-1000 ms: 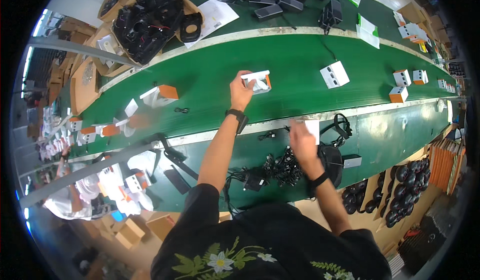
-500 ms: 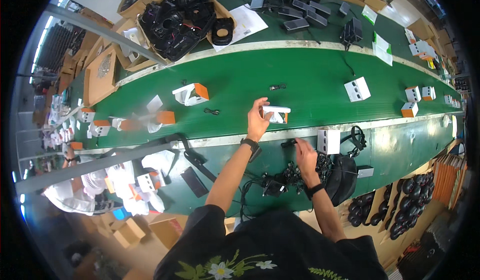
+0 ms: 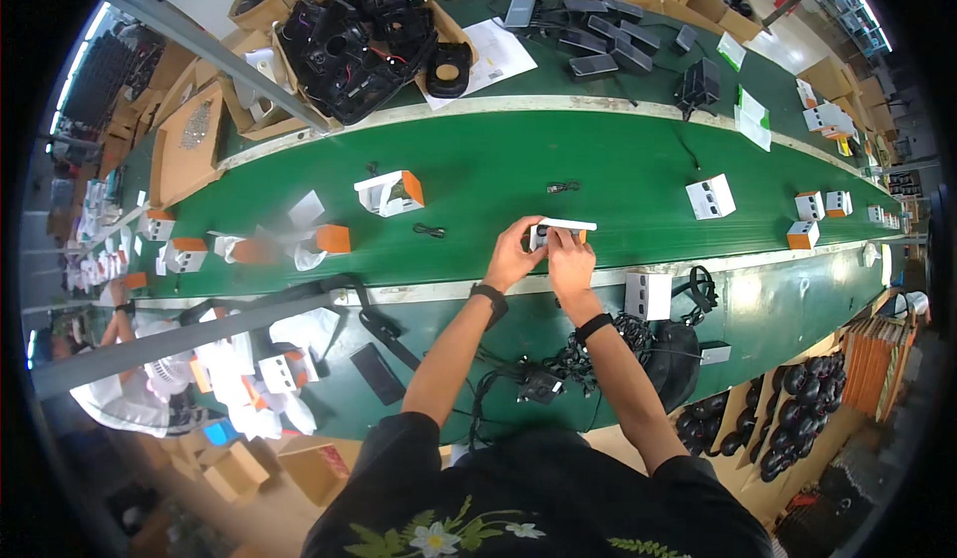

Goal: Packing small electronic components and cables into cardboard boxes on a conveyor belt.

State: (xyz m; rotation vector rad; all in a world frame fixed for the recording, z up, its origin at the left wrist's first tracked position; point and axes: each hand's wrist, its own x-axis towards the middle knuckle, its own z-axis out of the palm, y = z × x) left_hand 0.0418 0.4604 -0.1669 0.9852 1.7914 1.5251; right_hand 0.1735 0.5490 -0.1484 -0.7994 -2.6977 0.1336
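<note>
My left hand (image 3: 513, 255) grips a small white and orange box (image 3: 586, 226) from its left side, above the near edge of the green belt. The box's white flap is raised. My right hand (image 3: 571, 267) is at the box's front, its fingers bunched together at the opening. Whatever those fingers pinch is hidden behind them. Just below my right wrist lies a tangle of black cables (image 3: 538, 383) on the near table. Beyond the box, a small coiled black cable (image 3: 563, 187) rests on the belt.
An open white and orange box (image 3: 391, 193) stands on the belt to the left, another coiled cable (image 3: 430, 230) beside it. Closed white boxes (image 3: 711, 197) stand to the right. The near table holds a white box (image 3: 648, 296), a black bag (image 3: 675, 364) and a dark phone-like slab (image 3: 377, 373).
My right hand has moved up and left from the cable tangle, where it held a small dark piece, to the box. My left hand still holds the box.
</note>
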